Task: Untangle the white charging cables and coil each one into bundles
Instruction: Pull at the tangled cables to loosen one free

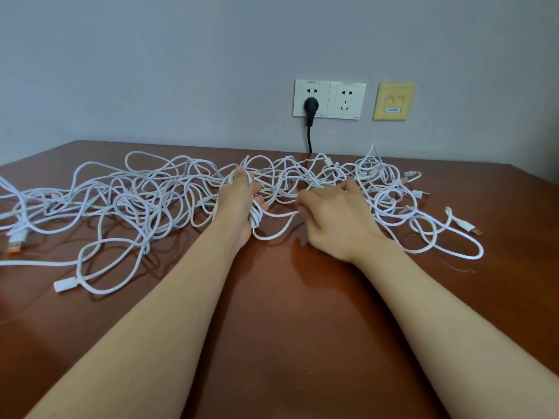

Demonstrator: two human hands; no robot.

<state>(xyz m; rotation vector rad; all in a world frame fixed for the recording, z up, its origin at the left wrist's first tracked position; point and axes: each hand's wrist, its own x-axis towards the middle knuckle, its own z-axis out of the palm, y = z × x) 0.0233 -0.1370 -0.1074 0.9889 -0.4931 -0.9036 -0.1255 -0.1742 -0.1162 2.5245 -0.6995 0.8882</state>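
A wide tangle of white charging cables [157, 201] sprawls across the far half of the brown table [287, 313]. My left hand [239, 204] grips a small coil of white cable [255, 217] wound through its fingers at the middle of the tangle. A loose strand [278, 232] sags from that coil to my right hand [335, 219], which pinches it just to the right. Connector ends lie loose at the left [15, 240], front left [65, 284] and right [470, 228].
On the grey wall behind are two white sockets [346, 101], one with a black plug [310, 105] whose cord drops behind the table, and a beige network plate [393, 101]. The table's right edge runs past the cables.
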